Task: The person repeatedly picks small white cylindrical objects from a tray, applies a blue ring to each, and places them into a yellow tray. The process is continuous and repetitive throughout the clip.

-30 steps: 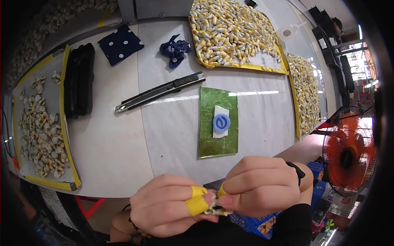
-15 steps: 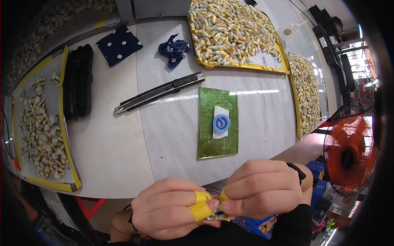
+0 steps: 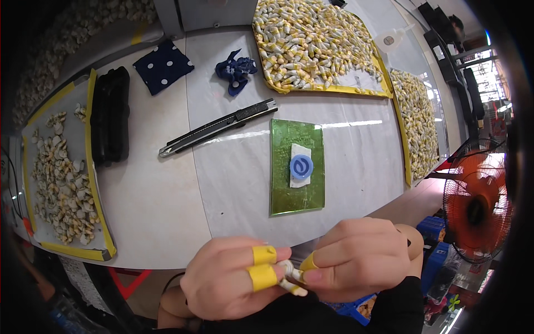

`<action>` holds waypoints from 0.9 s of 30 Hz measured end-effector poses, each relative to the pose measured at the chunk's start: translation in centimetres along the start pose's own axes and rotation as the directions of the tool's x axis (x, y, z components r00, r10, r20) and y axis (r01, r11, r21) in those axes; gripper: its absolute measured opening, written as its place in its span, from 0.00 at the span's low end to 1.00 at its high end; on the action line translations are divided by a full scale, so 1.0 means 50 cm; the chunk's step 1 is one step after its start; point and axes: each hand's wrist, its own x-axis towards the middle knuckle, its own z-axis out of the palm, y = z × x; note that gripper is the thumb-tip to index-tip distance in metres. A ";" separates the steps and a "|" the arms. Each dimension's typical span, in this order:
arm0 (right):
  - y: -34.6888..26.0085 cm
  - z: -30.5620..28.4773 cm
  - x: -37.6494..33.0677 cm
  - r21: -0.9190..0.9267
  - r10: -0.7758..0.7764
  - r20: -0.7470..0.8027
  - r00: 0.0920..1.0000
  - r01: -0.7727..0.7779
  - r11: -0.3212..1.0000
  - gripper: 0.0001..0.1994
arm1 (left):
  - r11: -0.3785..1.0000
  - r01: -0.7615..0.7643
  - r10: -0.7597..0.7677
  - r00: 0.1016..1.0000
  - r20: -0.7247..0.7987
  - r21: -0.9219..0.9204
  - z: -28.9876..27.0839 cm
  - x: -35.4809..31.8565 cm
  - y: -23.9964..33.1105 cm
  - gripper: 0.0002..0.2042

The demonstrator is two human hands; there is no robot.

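My left hand [image 3: 231,281], with yellow tape around two fingers, is closed in a pinch above my lap, just off the table's near edge. Facing it, my right hand [image 3: 359,253] is closed too, with yellow tape on its index finger. Between the fingertips of both hands is a small white-and-yellow piece [image 3: 288,270], partly covered by the fingers. Beneath it, the yellowish tip of another such piece [image 3: 297,290] pokes out by my left fingers. Beyond the hands, a green glass plate [image 3: 297,203] lies on the table, bearing a white pad [image 3: 301,148] and a round blue cap-like disc [image 3: 301,167].
A black utility knife [image 3: 217,128] lies left of the plate. Behind it are a folded polka-dot cloth [image 3: 163,67] and a crumpled one [image 3: 237,71]. Yellow-edged trays of small pieces stand at the back [image 3: 334,91], right [image 3: 401,145] and left [image 3: 101,214]. An orange fan [image 3: 476,206] is at right.
The fingers have shifted apart slightly, so more of the white-and-yellow pieces shows between them. My left hand has turned a little. The whole view has shifted slightly; table items stay put.
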 end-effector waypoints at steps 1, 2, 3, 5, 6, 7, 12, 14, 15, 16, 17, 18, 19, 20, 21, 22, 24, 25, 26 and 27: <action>0.004 0.002 0.002 0.058 0.023 -0.045 0.999 -0.021 0.998 0.10 | 0.982 0.096 -0.092 0.995 0.035 -0.165 -0.004 0.001 -0.005 0.16; 0.009 0.005 0.005 0.116 0.050 -0.088 0.995 -0.040 0.992 0.09 | 0.930 0.209 -0.200 0.978 0.060 -0.302 -0.003 0.000 -0.005 0.16; 0.011 0.006 0.009 0.175 0.079 -0.127 0.989 -0.056 0.983 0.09 | 0.847 0.312 -0.307 0.948 0.082 -0.431 -0.004 0.000 -0.003 0.16; 0.012 -0.005 0.007 0.242 0.177 -0.046 0.983 -0.161 0.957 0.09 | 0.605 0.491 -0.546 0.829 0.123 -0.627 0.001 -0.004 0.011 0.16; 0.009 -0.015 0.013 0.247 0.229 0.008 0.973 -0.223 0.943 0.09 | 0.490 0.446 -0.484 0.854 0.192 -0.749 -0.003 -0.005 0.006 0.11; 0.005 -0.022 0.019 0.249 0.278 0.062 0.958 -0.285 0.926 0.09 | 0.460 0.468 -0.477 0.847 0.235 -0.755 -0.005 -0.007 0.002 0.11; 0.015 -0.008 0.022 0.306 0.311 0.147 0.939 -0.342 0.889 0.07 | 0.326 0.540 -0.485 0.800 0.353 -0.776 -0.010 -0.005 0.003 0.10; 0.012 -0.007 0.024 0.299 0.313 0.169 0.935 -0.351 0.887 0.07 | 0.348 0.548 -0.474 0.803 0.361 -0.761 -0.011 -0.006 0.001 0.09; 0.010 -0.008 0.025 0.292 0.315 0.188 0.930 -0.359 0.887 0.07 | 0.359 0.551 -0.470 0.804 0.365 -0.753 -0.013 -0.007 0.002 0.09; 0.008 -0.011 0.026 0.284 0.316 0.207 0.926 -0.366 0.886 0.07 | 0.369 0.561 -0.469 0.801 0.372 -0.741 -0.013 -0.008 0.002 0.09; 0.005 -0.013 0.027 0.277 0.318 0.225 0.921 -0.374 0.885 0.08 | 0.380 0.570 -0.468 0.798 0.380 -0.729 -0.014 -0.009 0.002 0.09; 0.004 -0.014 0.028 0.263 0.310 0.235 0.921 -0.367 0.892 0.08 | 0.391 0.578 -0.469 0.795 0.385 -0.716 -0.014 -0.010 0.001 0.09; 0.003 -0.014 0.030 0.250 0.302 0.245 0.921 -0.361 0.898 0.09 | 0.407 0.581 -0.468 0.795 0.385 -0.705 -0.015 -0.010 0.001 0.09; 0.002 -0.015 0.031 0.237 0.293 0.255 0.921 -0.354 0.905 0.09 | 0.422 0.583 -0.467 0.796 0.385 -0.694 -0.015 -0.008 0.002 0.08; 0.000 -0.016 0.029 0.221 0.296 0.261 0.919 -0.355 0.908 0.10 | 0.434 0.586 -0.462 0.797 0.390 -0.684 -0.014 -0.007 0.002 0.08; -0.003 -0.017 0.026 0.206 0.298 0.267 0.916 -0.356 0.911 0.10 | 0.446 0.588 -0.461 0.797 0.390 -0.675 -0.014 -0.006 0.002 0.08; -0.006 -0.017 0.023 0.184 0.299 0.269 0.915 -0.354 0.917 0.11 | 0.471 0.590 -0.460 0.798 0.388 -0.655 -0.013 -0.004 0.003 0.08; -0.007 -0.016 0.023 0.178 0.298 0.265 0.917 -0.350 0.920 0.11 | 0.472 0.600 -0.466 0.792 0.395 -0.646 -0.013 -0.002 0.004 0.08; -0.008 -0.016 0.023 0.171 0.297 0.260 0.919 -0.347 0.922 0.11 | 0.472 0.610 -0.472 0.785 0.402 -0.636 -0.013 0.000 0.005 0.08; -0.008 -0.015 0.022 0.174 0.301 0.258 0.918 -0.350 0.920 0.11 | 0.474 0.619 -0.481 0.778 0.405 -0.626 -0.014 0.001 0.006 0.08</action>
